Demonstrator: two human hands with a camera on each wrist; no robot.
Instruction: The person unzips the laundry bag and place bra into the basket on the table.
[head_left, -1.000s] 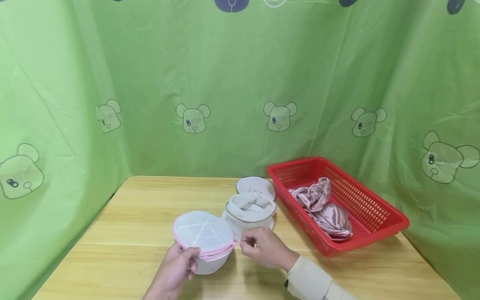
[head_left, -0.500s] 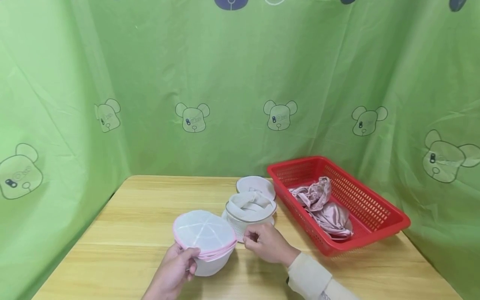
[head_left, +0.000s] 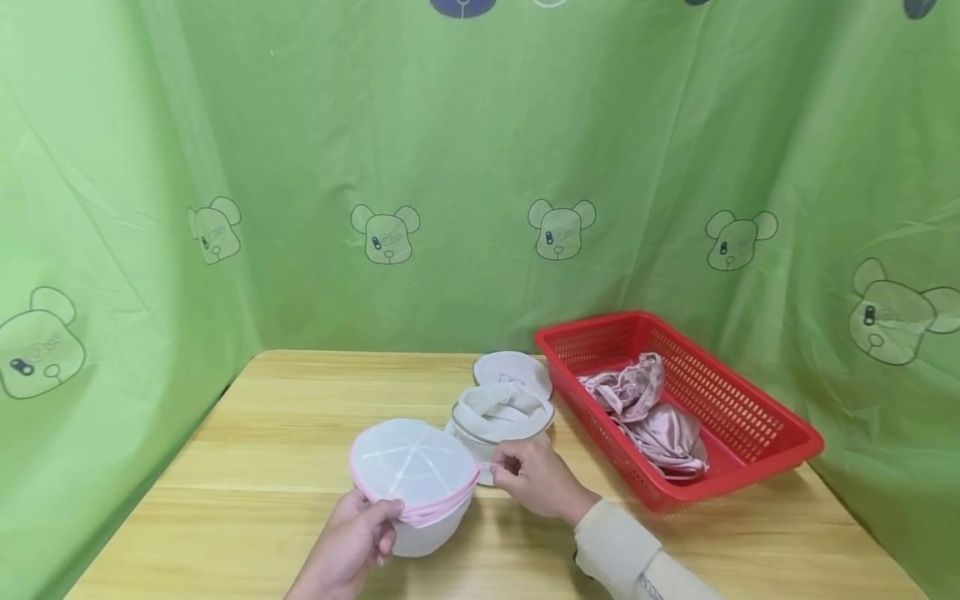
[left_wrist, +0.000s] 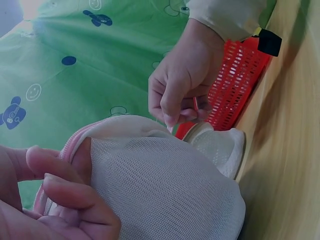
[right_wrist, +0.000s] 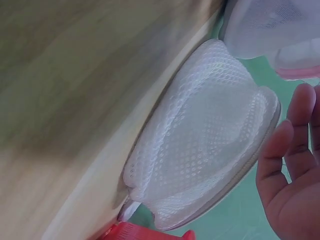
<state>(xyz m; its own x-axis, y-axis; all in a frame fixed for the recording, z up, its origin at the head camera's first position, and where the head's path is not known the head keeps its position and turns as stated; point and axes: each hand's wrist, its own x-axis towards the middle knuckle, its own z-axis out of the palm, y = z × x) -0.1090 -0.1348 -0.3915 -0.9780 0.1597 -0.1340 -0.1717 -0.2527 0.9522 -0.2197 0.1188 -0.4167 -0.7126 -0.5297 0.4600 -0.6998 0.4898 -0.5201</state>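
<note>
A round white mesh laundry bag (head_left: 412, 462) with a pink zipped rim is held above the table in front of me. My left hand (head_left: 351, 533) grips its rim from the left, thumb on top and fingers below. In the left wrist view, the mesh side (left_wrist: 165, 185) bulges past those fingers. At the bag's right edge, my right hand (head_left: 542, 482) pinches the small zipper pull, and the rim is drawn out toward it. Close behind stands a second white mesh bag (head_left: 501, 433) with a grey rim, its lid (head_left: 512, 372) folded back.
To the right sits a red plastic basket (head_left: 757, 471) with slotted sides. Inside it lie crumpled pink satin garments (head_left: 663, 437). The wooden table (head_left: 300, 408) backs onto a green curtain (head_left: 465, 308) printed with bear heads.
My right hand has moved slightly away and up, drawing the bag's rim into a point. The bag has tilted a little toward it. My left hand keeps its grip.
</note>
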